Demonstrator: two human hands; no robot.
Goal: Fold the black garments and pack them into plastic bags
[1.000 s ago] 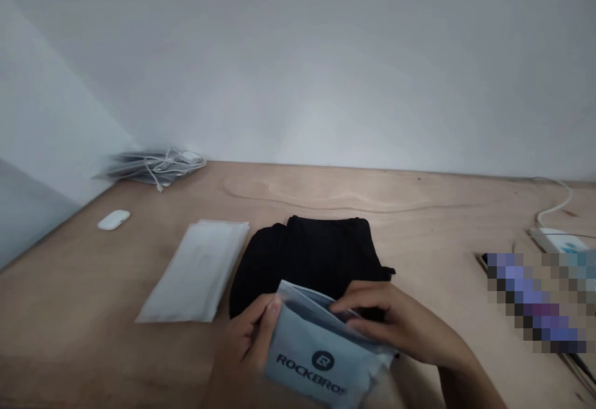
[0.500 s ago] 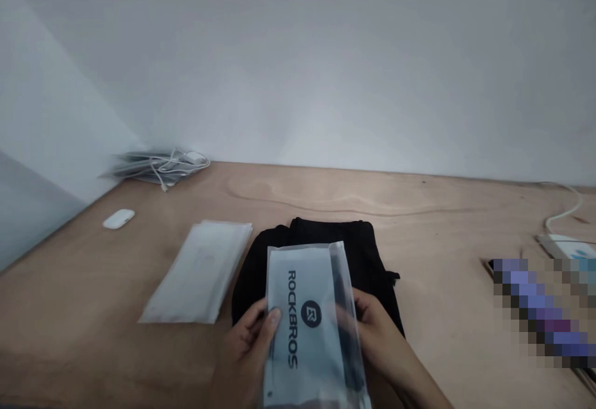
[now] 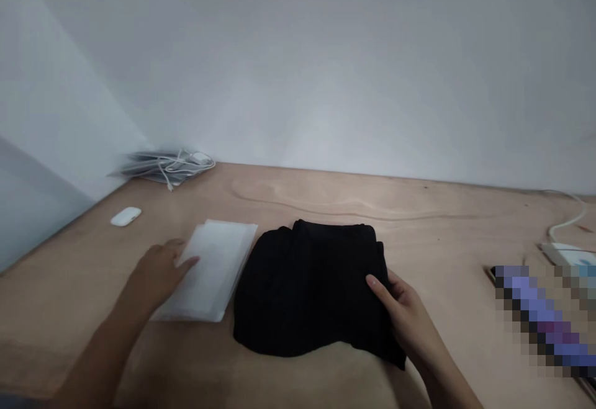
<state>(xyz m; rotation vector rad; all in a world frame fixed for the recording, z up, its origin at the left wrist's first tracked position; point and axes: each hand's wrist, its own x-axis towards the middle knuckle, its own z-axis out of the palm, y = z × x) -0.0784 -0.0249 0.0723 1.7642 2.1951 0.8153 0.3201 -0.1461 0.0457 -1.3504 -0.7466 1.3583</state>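
A folded black garment (image 3: 310, 291) lies flat on the wooden table; its exact kind does not show. My right hand (image 3: 403, 303) grips its right edge, thumb on top and fingers underneath. To the left of the garment lies a small stack of frosted plastic bags (image 3: 214, 272). Over the stack's left edge is my left hand (image 3: 161, 272), its thumb resting on or just above the top bag and its fingers spread apart, partly hidden at the far side.
A white earbud case (image 3: 125, 216) sits at the left. Behind it, grey packets with a white cable (image 3: 174, 167) lie in the wall corner. At the right are a blurred-out flat object (image 3: 544, 316) and a white cable (image 3: 565, 216) near a white box.
The printed ROCKBROS bag that both hands held is out of view. My left hand has moved left to the bag stack; my right hand has taken hold of the black garment's edge.
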